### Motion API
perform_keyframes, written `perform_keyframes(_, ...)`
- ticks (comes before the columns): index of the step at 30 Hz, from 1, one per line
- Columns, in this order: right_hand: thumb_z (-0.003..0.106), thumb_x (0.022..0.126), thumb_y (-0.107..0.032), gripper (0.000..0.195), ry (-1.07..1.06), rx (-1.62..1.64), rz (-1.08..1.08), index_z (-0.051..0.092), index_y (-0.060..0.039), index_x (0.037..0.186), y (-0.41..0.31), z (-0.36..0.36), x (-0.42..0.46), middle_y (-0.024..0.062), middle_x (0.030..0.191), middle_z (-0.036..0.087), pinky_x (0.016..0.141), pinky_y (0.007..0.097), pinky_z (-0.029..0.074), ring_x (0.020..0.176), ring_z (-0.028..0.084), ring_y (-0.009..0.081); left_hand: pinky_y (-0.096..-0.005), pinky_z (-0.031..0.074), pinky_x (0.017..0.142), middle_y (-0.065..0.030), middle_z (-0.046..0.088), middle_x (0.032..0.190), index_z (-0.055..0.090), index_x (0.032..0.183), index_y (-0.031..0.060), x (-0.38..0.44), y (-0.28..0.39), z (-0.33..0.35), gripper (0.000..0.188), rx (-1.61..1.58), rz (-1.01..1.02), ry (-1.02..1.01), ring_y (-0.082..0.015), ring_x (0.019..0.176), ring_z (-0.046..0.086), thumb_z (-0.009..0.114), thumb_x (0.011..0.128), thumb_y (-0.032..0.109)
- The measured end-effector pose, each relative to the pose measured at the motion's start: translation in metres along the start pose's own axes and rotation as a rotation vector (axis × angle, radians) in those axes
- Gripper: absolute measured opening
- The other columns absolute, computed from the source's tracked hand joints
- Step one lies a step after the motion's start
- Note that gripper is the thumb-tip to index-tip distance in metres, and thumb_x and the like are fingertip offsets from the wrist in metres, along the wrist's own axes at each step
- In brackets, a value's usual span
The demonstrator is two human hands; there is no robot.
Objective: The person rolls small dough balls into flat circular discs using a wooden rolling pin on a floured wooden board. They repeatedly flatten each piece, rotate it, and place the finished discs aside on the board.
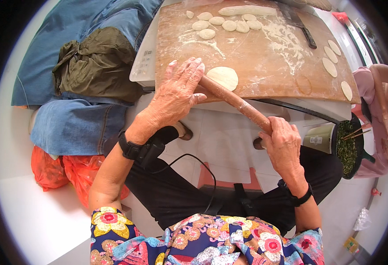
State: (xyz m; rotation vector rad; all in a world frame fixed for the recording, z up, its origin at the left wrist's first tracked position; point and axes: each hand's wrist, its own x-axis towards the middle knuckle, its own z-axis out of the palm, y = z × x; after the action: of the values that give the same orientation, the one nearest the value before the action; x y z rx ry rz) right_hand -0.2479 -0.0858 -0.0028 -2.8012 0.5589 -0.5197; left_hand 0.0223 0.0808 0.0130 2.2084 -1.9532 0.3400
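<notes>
A wooden rolling pin [238, 102] slants from upper left to lower right across the near edge of a floured wooden board [263, 73]. My right hand [282, 144] is closed around its lower end, off the board. My left hand [180, 82] lies over the upper end, fingers extended and dusted with flour; whether it grips the pin cannot be told. Beside the pin, partly behind it, lies a flat round dough wrapper [223, 78]. Small flattened dough pieces [229, 26] and a dough roll [247, 10] are at the board's far side. Several thin wrappers [329, 67] lie at the right.
A cleaver with a black handle [309, 38] rests at the board's upper right. A pot of chopped green filling [346, 149] with chopsticks stands at the right, near a seated person [374, 99]. Denim-covered items [78, 126] and red plastic bags [81, 169] are at the left.
</notes>
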Motion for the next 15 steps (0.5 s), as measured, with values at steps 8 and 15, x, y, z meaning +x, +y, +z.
perform_keyframes(8, 0.074, 0.080, -0.009, 0.029, 0.049, 0.428, 0.415, 0.064, -0.0045, 0.106, 0.001, -0.012, -0.003, 0.0130, 0.088, 0.067, 0.071, 0.0397, 0.050, 0.078, 0.065, 0.0327, -0.0462, 0.040, 0.105, -0.0221, 0.058, 0.127, 0.055, 0.128, -0.0030, 0.008, -0.003, 0.009, 0.048, -0.124, -0.127, 0.258, -0.0401, 0.122, 0.053, 0.071, 0.084, 0.006)
perform_keyframes(15, 0.073, 0.082, -0.009, 0.029, 0.109, 0.454, 0.414, 0.063, -0.0039, 0.109, 0.007, -0.018, -0.004, 0.0144, 0.086, 0.066, 0.069, 0.0378, 0.051, 0.075, 0.064, 0.0315, -0.0444, 0.047, 0.092, -0.0173, 0.062, 0.102, 0.063, 0.104, -0.0010, 0.032, 0.012, 0.020, 0.026, -0.216, -0.079, 0.161, -0.0366, 0.103, 0.057, 0.073, 0.082, 0.007)
